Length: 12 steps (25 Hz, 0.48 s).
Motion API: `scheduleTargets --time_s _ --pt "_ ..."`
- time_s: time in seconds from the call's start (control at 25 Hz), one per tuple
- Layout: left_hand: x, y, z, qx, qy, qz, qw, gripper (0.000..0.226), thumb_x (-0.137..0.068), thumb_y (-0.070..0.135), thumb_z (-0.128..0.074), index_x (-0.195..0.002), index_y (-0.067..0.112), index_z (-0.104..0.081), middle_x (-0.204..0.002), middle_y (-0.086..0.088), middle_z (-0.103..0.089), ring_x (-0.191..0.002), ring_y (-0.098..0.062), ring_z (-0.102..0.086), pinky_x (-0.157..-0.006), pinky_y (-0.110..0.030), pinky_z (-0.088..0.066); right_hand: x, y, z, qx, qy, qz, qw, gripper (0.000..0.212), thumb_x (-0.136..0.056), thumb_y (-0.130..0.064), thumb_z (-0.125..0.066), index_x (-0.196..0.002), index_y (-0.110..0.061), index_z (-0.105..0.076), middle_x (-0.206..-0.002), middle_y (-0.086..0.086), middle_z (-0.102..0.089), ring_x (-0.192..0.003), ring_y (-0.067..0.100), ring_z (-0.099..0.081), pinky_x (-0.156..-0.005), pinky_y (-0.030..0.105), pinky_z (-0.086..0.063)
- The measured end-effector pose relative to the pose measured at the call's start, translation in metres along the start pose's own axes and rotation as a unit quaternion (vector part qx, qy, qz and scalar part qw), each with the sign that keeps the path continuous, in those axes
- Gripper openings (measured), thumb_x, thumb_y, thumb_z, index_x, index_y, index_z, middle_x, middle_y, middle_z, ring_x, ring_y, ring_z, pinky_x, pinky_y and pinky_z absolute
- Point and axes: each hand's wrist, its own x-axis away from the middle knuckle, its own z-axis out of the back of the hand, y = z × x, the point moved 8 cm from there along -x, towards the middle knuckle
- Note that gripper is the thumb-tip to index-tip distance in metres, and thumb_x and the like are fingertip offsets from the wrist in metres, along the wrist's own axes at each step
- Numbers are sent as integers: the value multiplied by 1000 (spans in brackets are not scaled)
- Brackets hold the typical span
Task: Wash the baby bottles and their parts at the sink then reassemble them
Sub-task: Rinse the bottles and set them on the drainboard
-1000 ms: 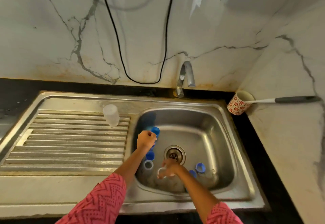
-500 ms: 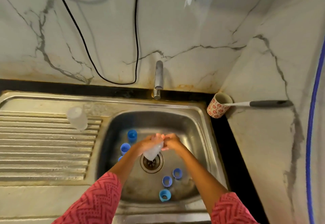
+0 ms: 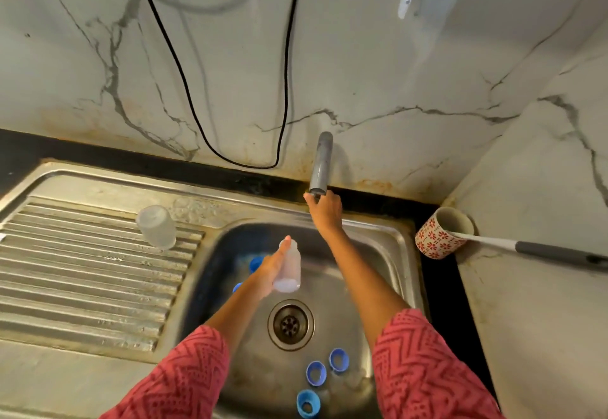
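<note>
Walls: white marble [image 3: 362,56], grey veins, rust stains low.
Counter: black strip [image 3: 437,287].
Cable: black loop [image 3: 283,96] hanging on wall.

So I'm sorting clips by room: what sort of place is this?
Most likely a home kitchen: a stainless steel sink with a ribbed drainboard, a tap against a marble-patterned wall, and a patterned cup on the counter.
</note>
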Motion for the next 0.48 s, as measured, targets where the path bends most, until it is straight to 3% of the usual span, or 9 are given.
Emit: scheduleTargets --time_s 0.12,0.2,0.36,0.48 --pt "3 7 -2 -29 4 -4 1000 84 -74 70 -57 -129 9 -39 -121 -16 -51 -106 -30 -55 -98 -45 -46 2 3 1 24 42 -31 998 30 -96 -15 -50 -116 6 -58 -113 25 -62 -108 37 -58 -89 45 -49" --pt "-3 9 0 -60 5 -3 998 91 -69 75 -57 -130 10 -39 -121 -16 -51 -106 -30 -55 -99 -46 -45 3 -2 2 31 39 -12 999 30 -97 -14 -48 -118 6 -57 -114 24 -62 -107 37 -59 -87 44 -50" --pt "-16 13 -7 -48 -7 -5 999 99 -65 78 -58 -135 13 -36 -124 -16 -50 -107 -31 -55 -97 -47 -47 5 -8 6 48 -1 21 999 31 -100 -13 -42 -122 6 -53 -119 23 -59 -109 36 -58 -89 41 -48" --pt "-23 16 -16 -32 -31 -8 999 105 -59 78 -63 -134 10 -38 -124 -17 -52 -106 -32 -57 -93 -45 -49 7 -3 2 55 -60 48 996 36 -101 -11 -32 -131 1 -47 -131 21 -52 -121 35 -50 -102 44 -40"
